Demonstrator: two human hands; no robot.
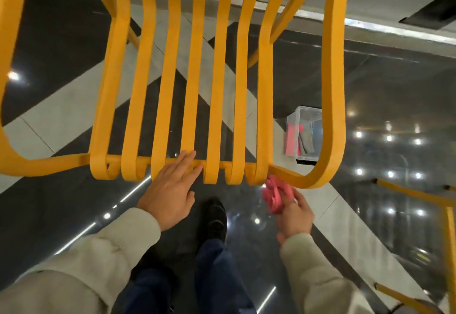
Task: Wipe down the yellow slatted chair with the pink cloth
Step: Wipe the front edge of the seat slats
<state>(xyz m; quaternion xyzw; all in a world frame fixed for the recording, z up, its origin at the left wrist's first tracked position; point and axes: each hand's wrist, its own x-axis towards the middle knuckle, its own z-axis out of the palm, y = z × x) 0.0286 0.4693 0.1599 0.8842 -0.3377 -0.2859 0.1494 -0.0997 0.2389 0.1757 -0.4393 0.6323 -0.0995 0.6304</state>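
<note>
The yellow slatted chair (pixel 217 86) fills the upper view, its slats running away from me and its near edge curling down. My left hand (pixel 170 190) lies flat on the near ends of the middle slats, fingers together, gripping nothing. My right hand (pixel 294 215) is shut on the bunched pink cloth (pixel 274 195). The cloth touches the chair's near right corner, where the last slat meets the curved arm rail (pixel 330 116).
A clear plastic box (pixel 306 133) with pink and grey cloths stands on the floor beyond the right arm rail. Part of another yellow frame (pixel 449 227) is at the right edge. The glossy tiled floor, my dark shoe (pixel 216 217) and legs are below.
</note>
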